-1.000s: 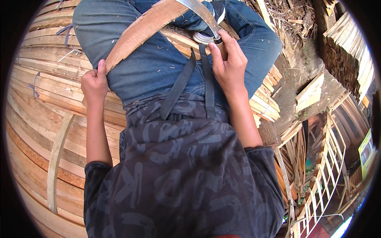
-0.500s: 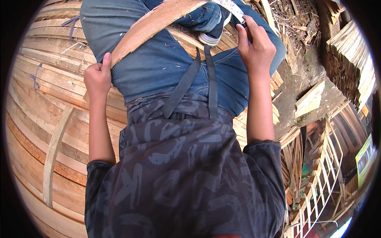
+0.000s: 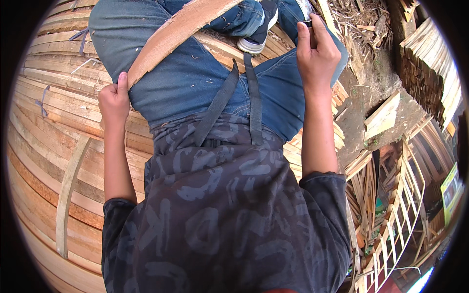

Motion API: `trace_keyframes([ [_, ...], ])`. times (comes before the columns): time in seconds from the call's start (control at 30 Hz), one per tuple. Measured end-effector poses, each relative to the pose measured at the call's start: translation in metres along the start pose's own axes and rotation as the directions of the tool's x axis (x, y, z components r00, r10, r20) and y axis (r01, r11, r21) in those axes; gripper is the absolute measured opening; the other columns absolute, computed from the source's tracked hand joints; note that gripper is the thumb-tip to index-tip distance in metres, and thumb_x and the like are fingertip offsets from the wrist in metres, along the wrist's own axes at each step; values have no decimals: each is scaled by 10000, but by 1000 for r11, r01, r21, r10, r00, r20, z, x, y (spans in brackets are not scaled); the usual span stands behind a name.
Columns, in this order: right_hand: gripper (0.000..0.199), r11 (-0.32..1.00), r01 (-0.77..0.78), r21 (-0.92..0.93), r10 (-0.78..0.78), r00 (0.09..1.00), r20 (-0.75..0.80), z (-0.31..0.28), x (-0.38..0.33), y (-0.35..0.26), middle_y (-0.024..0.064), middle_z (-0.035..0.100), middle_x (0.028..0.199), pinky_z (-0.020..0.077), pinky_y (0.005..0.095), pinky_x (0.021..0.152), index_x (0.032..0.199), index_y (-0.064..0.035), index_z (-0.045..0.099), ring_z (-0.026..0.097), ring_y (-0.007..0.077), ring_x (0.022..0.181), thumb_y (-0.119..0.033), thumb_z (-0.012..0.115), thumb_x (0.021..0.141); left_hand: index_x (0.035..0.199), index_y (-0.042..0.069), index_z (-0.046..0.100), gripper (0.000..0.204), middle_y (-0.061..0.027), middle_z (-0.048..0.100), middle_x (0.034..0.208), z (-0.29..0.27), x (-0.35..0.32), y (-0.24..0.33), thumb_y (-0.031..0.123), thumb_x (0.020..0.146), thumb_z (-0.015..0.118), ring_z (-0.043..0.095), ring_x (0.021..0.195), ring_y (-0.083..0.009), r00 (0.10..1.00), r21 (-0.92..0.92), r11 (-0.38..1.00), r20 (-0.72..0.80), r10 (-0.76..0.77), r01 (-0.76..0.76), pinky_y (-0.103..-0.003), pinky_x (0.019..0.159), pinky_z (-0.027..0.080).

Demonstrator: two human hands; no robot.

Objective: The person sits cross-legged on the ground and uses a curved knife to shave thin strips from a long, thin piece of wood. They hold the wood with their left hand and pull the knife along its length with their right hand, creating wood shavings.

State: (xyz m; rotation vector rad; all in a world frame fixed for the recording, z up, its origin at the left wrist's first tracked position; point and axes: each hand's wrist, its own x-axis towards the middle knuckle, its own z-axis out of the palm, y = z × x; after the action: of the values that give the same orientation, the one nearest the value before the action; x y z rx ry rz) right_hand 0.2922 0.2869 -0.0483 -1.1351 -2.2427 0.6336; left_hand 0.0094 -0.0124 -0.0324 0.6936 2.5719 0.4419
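Observation:
A long, pale brown wooden board [image 3: 168, 41] slants across my thighs, its far end cut off by the top edge of the picture. My left hand [image 3: 115, 102] is closed round its near end, thumb lying on top. Above my right knee, my right hand [image 3: 318, 58] is closed on the dark handle of a knife [image 3: 304, 7]. Only a short whitish, speckled part of the blade shows above the fist; the rest lies beyond the picture. Fingers hide most of the handle. The visible blade part is apart from the board.
Stacked wooden planks [image 3: 58, 112] spread under and left of me, with a loose slat [image 3: 71, 195] across them. My shoe [image 3: 256, 41] is beyond my lap. To the right are a stack of thin boards [image 3: 430, 63], a wood offcut [image 3: 383, 117] and a slatted wooden frame [image 3: 395, 229].
My left hand and the board have shifted slightly left and toward me. The knife's blade has swung up and right, away from the board, and less of it shows.

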Motion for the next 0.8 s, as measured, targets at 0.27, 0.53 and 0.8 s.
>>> trace_keyframes([
  [0.27,247,963,261,-67,-248,956,158,6,-20,-28,23,483,596,447,334,446,1025,-184,668,559,200,510,-268,730,801,499,-77,472,713,-99,332,410,1,7,-9,494,916,562,330,416,-154,999,-41,999,33,32,-30,-373,424,272],
  [0.53,237,894,-278,-351,154,927,-341,-66,38,90,99,699,718,489,277,538,1067,-3,675,662,148,612,-168,622,906,496,-63,497,717,-156,368,422,-3,5,-5,526,898,563,381,403,-227,1000,13,1000,15,13,-13,-393,437,314],
  [0.8,223,976,-216,-13,214,973,-84,-33,-16,23,80,627,680,419,251,506,1077,7,646,535,107,543,-106,661,886,492,-60,461,703,-103,327,421,4,2,-13,485,928,547,338,423,-155,999,-85,995,8,45,-45,-377,427,263],
])
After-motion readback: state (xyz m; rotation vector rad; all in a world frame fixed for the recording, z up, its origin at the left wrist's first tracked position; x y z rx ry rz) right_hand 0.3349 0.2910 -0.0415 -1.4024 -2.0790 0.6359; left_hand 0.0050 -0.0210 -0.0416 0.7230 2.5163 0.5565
